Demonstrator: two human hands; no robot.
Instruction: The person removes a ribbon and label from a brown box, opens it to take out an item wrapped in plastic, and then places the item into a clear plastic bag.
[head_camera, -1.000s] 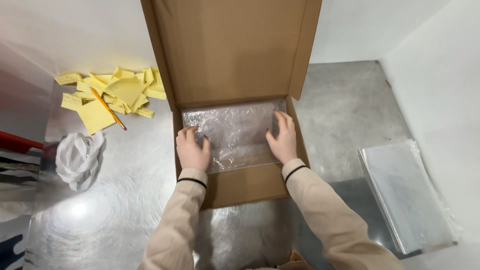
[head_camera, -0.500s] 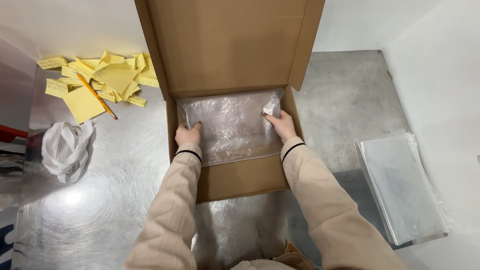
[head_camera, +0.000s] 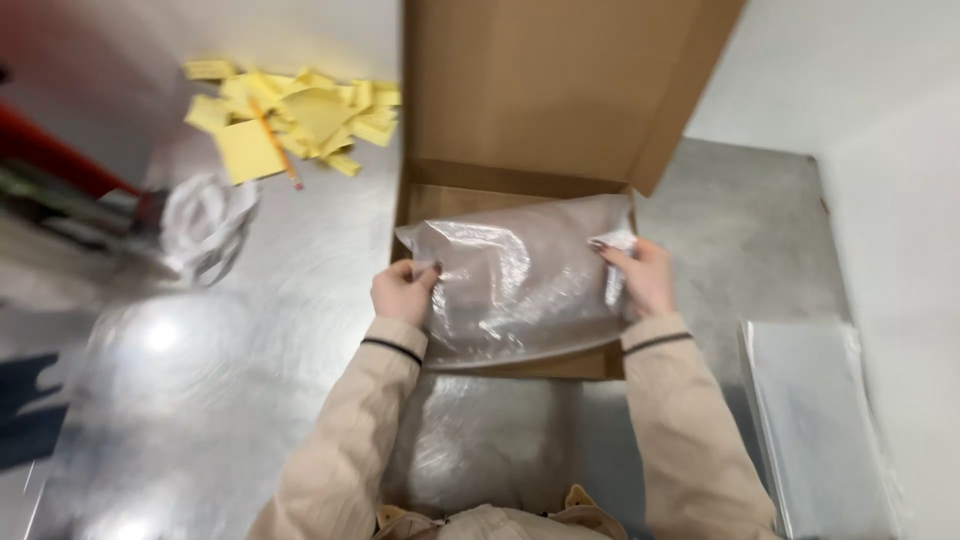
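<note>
A person in beige sleeves grips a clear plastic bag (head_camera: 520, 290) at both side edges over an open cardboard box (head_camera: 560, 100) on a shiny metal table (head_camera: 300, 330). The left hand (head_camera: 402, 292) is closed on the bag's left edge, fingers curled over the film; the right hand (head_camera: 640, 278) pinches the right edge near the upper corner, fingertips pressed into the crinkled plastic. The bag spans the gap between the two hands and covers most of the box's shallow tray, so what lies in or beneath it cannot be told. Its lower edge sags just above the tray's near wall.

The box's raised lid stands directly beyond both hands, walling off the far side. Beyond the left hand and further out to its left lies a loose heap of yellow paper notes (head_camera: 300, 115) with a pencil (head_camera: 275, 145) resting across them. Closer to that hand, out to its left, sits a crumpled white plastic wad (head_camera: 205, 230), blurred, beside a red-and-dark object (head_camera: 60, 175) at the frame's edge that is too smeared to identify. Below and to the right of the right hand, well apart from it, a flat stack of silvery sheets (head_camera: 820, 430) lies by the white wall.
</note>
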